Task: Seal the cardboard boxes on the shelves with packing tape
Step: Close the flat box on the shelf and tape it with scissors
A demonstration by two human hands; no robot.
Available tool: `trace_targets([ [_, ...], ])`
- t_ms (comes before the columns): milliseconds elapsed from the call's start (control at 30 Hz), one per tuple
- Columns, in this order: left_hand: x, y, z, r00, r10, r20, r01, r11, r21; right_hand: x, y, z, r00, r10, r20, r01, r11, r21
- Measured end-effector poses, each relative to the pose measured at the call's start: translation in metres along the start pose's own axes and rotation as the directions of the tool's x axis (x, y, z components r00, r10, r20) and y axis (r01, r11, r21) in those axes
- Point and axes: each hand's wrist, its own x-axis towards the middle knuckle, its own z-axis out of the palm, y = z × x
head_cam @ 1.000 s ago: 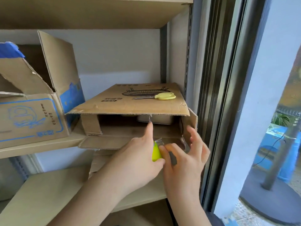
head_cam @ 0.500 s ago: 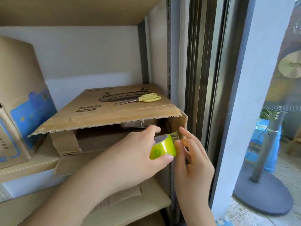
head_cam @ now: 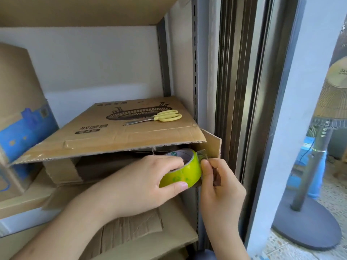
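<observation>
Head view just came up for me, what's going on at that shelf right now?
A person is getting tape ready for the open cardboard box on the shelf. The left hand grips the yellow-green tape roll in front of the box's open front, while the right hand pinches the tape's loose end at the roll. No tape is on the flaps yet. Yellow-handled scissors lie on top of the box.

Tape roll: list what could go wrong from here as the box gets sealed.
1. The right hand pinches only a short free end off the tape roll held by the left hand; it may slip and stick back.
2. The box front gapes, its top flap raised and right flap sticking out, so tape laid now could bridge a gap.
3. The scissors lie loose on the box top; pressing the flap down may slide them off.
</observation>
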Motion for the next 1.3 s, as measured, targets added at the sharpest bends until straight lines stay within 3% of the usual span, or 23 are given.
trace_targets([
  [200,-0.007,0.013,-0.009,0.996,0.008,0.093,-0.004,0.999,-0.048,-0.008,0.002,-0.032,0.995,0.023,0.099,-0.049,0.964,0.26],
  [367,-0.008,0.023,-0.01,0.996,-0.023,0.088,0.019,0.999,0.042,-0.017,-0.005,-0.03,0.969,-0.185,-0.161,0.201,0.976,0.087],
  [500,-0.016,0.021,-0.011,0.985,-0.155,-0.07,0.165,0.969,0.184,-0.025,-0.023,-0.034,0.929,-0.264,-0.261,0.283,0.958,0.04],
  [600,-0.012,0.024,-0.008,0.977,-0.095,-0.193,0.147,0.949,0.278,-0.025,-0.023,-0.033,0.932,-0.182,-0.313,0.216,0.973,0.077],
  [767,-0.006,0.015,0.01,0.934,-0.025,-0.357,0.188,0.883,0.43,-0.036,-0.021,-0.027,0.948,-0.173,-0.266,0.189,0.981,0.037],
  [900,0.005,0.02,0.019,0.904,-0.039,-0.425,0.238,0.873,0.425,-0.038,-0.019,-0.025,0.952,-0.133,-0.275,0.15,0.988,0.041],
  [1000,0.018,0.024,0.02,0.91,-0.144,-0.389,0.3,0.876,0.378,-0.031,-0.02,-0.019,0.951,-0.022,-0.308,0.058,0.992,0.11],
  [1100,0.029,0.021,0.02,0.913,-0.204,-0.353,0.328,0.881,0.34,-0.021,-0.02,-0.018,0.947,0.195,-0.255,-0.143,0.967,0.211],
  [1200,0.036,0.017,0.023,0.915,-0.177,-0.362,0.301,0.898,0.321,-0.003,-0.019,-0.025,0.887,0.462,-0.011,-0.446,0.862,0.239],
  [1300,0.041,0.015,0.027,0.915,-0.177,-0.362,0.298,0.903,0.311,0.017,-0.019,-0.03,0.807,0.534,0.253,-0.585,0.782,0.214],
])
